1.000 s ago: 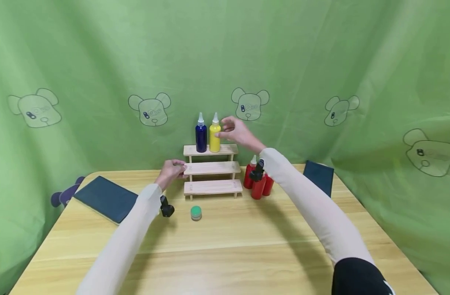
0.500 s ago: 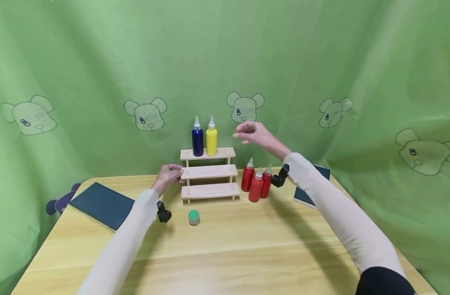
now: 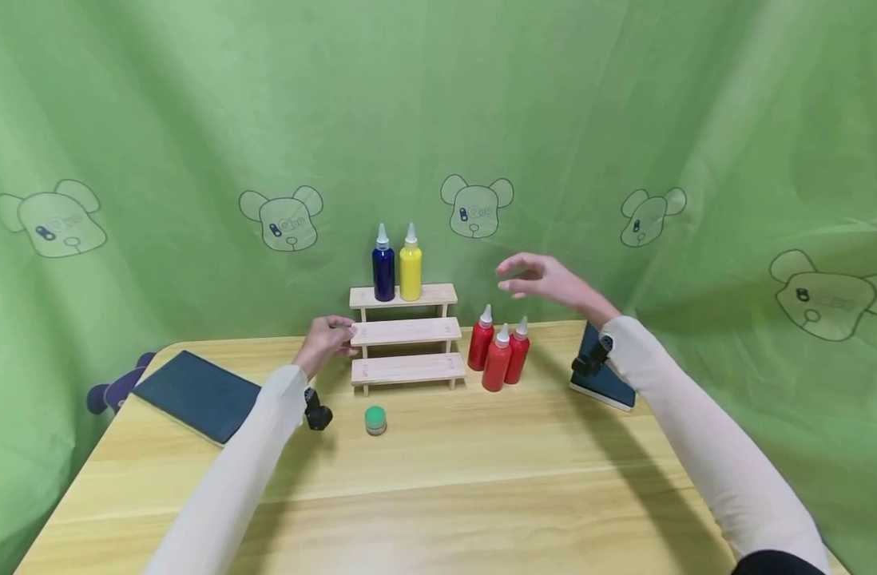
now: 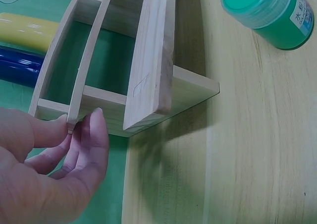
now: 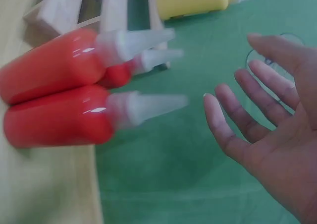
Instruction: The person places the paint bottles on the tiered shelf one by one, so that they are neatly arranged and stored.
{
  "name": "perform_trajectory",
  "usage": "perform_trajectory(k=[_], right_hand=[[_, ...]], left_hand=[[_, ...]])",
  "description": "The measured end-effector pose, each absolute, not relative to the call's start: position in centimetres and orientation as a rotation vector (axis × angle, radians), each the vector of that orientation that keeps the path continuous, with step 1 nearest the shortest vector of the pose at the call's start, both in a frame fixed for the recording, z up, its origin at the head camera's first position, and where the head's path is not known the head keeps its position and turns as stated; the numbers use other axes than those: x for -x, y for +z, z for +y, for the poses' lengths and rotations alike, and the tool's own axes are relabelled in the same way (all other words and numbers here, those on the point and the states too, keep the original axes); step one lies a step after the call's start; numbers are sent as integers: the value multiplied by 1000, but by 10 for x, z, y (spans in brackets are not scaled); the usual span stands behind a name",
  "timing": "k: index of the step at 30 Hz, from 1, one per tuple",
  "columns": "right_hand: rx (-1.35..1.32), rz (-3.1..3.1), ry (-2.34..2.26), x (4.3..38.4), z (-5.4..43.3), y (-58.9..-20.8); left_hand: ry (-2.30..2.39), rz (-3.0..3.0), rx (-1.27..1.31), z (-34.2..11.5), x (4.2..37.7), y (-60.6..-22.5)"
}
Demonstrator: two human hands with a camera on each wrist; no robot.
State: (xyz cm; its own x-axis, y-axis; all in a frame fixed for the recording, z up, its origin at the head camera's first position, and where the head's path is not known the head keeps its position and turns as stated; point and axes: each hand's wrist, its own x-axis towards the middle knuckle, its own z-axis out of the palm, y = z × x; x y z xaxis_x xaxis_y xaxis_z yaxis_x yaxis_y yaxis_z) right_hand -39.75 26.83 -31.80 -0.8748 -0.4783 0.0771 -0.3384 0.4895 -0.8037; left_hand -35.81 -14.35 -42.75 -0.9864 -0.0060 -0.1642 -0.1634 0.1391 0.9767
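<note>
My left hand [image 3: 325, 342] pinches the left end of the middle shelf of a three-tier wooden stand [image 3: 408, 369]; the left wrist view shows thumb and fingertips on that board's end. On the top tier a blue bottle [image 3: 383, 273] and a yellow bottle [image 3: 410, 273] stand upright side by side. Above the red bottles, my right hand [image 3: 549, 281] hangs in the air with loosely bent fingers and nothing in them. Three red squeeze bottles with pale nozzles, the front red bottle [image 3: 496, 366] among them, stand grouped right of the stand.
A small green-lidded jar [image 3: 375, 420] sits on the wooden table [image 3: 438, 495] before the stand. One dark notebook [image 3: 197, 397] lies at the left, another dark notebook [image 3: 605, 385] at the right under my forearm. A green curtain [image 3: 381, 104] hangs behind.
My right hand has moved away from the yellow bottle to the right, over the red bottles. The left hand keeps its grip on the stand. The view has shifted slightly.
</note>
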Motion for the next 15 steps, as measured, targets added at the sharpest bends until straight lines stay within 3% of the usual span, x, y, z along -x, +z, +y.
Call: perform_trajectory(k=[15], right_hand=[[728,2453,-1269,385,297,-365]], left_hand=[[2026,2220,210,-144,360,-428]])
